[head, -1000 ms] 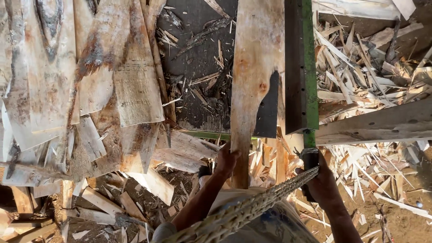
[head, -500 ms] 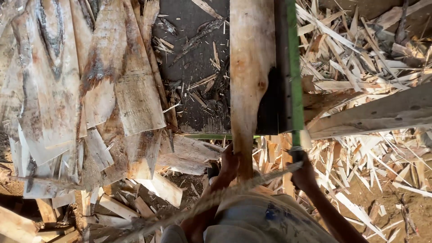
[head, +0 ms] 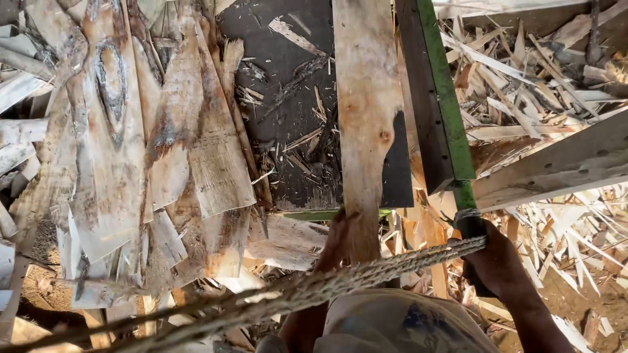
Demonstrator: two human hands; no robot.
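Fingers (head: 340,225) of our left hand (head: 335,243) curl around the near end of a long pale wooden plank (head: 366,124), pinching its left edge; the plank runs straight away from them across a dark slab of a surface (head: 288,78) littered with splinters. Our right hand (head: 498,265) is wrapped around the dark handle (head: 472,232) of a long green-edged blade (head: 437,98), its fingers closed tight on the grip, though their tips are hidden from us under the hand. That blade lies just right of the plank, running alongside it and away from our right fingers, its dark face turned toward the plank.

Between both hands and our body a frayed, twisted rope (head: 340,281) stretches slantwise, passing in front of the left wrist and touching the top of the right hand. Left of our left fingers, sheets of thin peeled veneer (head: 163,144) lie overlapping in a loose pile, some streaked with dark stains. Right of our right fingers a heap of pale wood strips and offcuts (head: 543,72) is scattered, and a thick pale beam (head: 556,167) crosses it at a slant, ending near the handle. Below our hands a light printed cloth (head: 399,323) covers our lap.
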